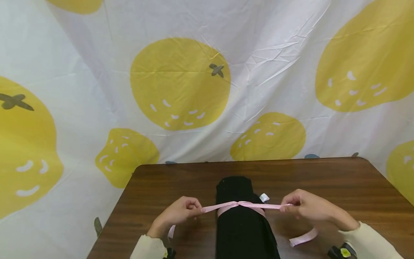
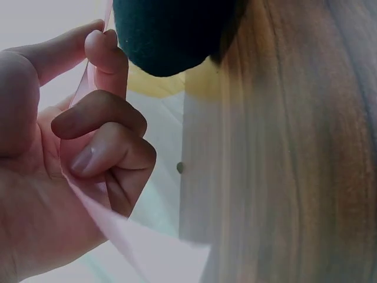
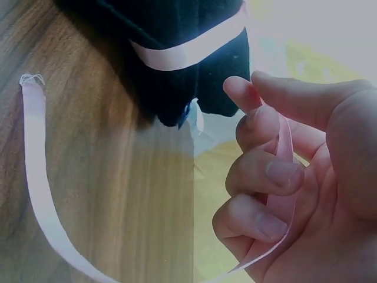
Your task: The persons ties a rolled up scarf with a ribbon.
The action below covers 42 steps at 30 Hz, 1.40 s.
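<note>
We see the left hand and the right hand each pinching one end of a thin pink satin ribbon, fingers curled round it, drawn taut sideways and crossed on top of a rolled black fabric bundle lying between them. The loose ribbon tail curls on the dark brown wooden table below the right hand. The bundle's long axis runs from us towards the table's far edge, with bare wood either side and a white cloth with yellow fruit prints beyond.
</note>
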{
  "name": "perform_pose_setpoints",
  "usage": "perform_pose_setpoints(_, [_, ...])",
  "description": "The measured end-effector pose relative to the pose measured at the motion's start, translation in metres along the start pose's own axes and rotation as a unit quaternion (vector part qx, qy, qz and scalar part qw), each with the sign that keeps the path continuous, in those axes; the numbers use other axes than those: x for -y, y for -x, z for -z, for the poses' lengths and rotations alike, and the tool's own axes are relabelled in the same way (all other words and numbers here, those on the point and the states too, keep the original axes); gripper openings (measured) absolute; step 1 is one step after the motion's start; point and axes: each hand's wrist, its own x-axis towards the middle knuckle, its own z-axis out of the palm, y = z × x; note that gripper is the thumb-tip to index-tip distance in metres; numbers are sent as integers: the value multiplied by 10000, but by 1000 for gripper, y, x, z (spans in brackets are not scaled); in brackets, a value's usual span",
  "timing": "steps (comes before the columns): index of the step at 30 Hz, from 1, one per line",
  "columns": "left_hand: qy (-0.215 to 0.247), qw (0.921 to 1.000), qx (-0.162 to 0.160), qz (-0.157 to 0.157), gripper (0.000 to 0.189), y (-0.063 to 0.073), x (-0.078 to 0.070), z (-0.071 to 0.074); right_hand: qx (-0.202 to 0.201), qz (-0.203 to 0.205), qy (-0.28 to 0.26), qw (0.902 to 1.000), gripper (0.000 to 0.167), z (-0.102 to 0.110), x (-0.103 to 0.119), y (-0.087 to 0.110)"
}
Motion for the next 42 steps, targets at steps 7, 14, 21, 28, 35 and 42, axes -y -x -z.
perform_pose_setpoints(7, [132,9998,-121,1,23,1,-4,4,124,-116,-317,9994,10,7,6,3])
perform_pose_setpoints(14, [276,9995,-121,101,22,2,-7,11,109,-30,-558,9984,9,17,8,10])
perform_pose_setpoints(21, [360,9992,-176,53,21,6,-9,17,97,-100,-571,9983,14,27,10,18])
perform_pose_setpoints(28, [333,9991,-227,114,22,10,-8,22,135,-54,-630,9979,17,35,10,25])
perform_pose_setpoints(35, [364,9989,-273,135,22,13,-7,27,96,-27,-741,9972,18,41,9,33])
perform_pose_setpoints(42, [490,9982,-313,175,21,16,-5,33,123,-229,-899,9956,18,47,8,40])
